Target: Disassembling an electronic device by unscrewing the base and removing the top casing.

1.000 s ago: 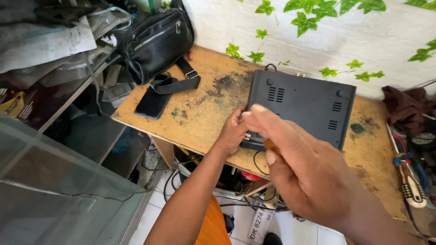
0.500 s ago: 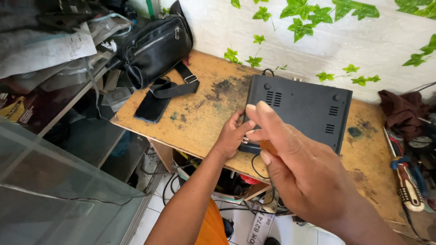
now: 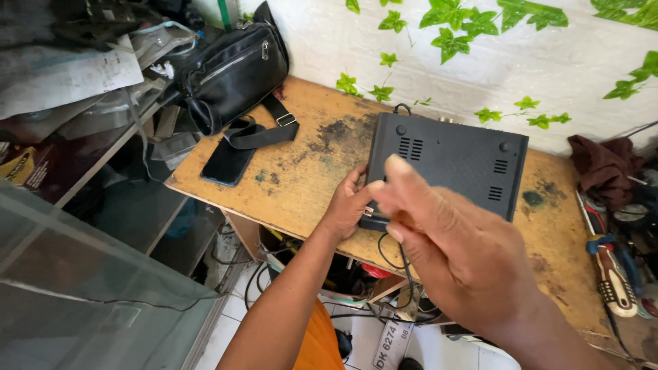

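Note:
A black flat electronics box [image 3: 449, 163] with vent slots lies on the stained wooden table [image 3: 305, 171]. My left hand [image 3: 348, 207] grips the box's near left corner. My right hand [image 3: 452, 257] hovers close to the camera in front of that corner, fingers pinched around something small at the box's edge; what it pinches is hidden. A thin black cable [image 3: 389, 250] hangs down from that corner below the table edge.
A black bag [image 3: 233, 75] with a strap and a dark phone [image 3: 227, 161] lie at the table's left. Screwdrivers [image 3: 613, 277] and a dark red cloth [image 3: 606, 164] are at the right. Cluttered shelves [image 3: 75, 82] stand to the left, a glass pane [image 3: 82, 288] below.
Both hands stay at the box's near left corner. My right hand has shifted slightly right and lower in view; the camera has tilted a little.

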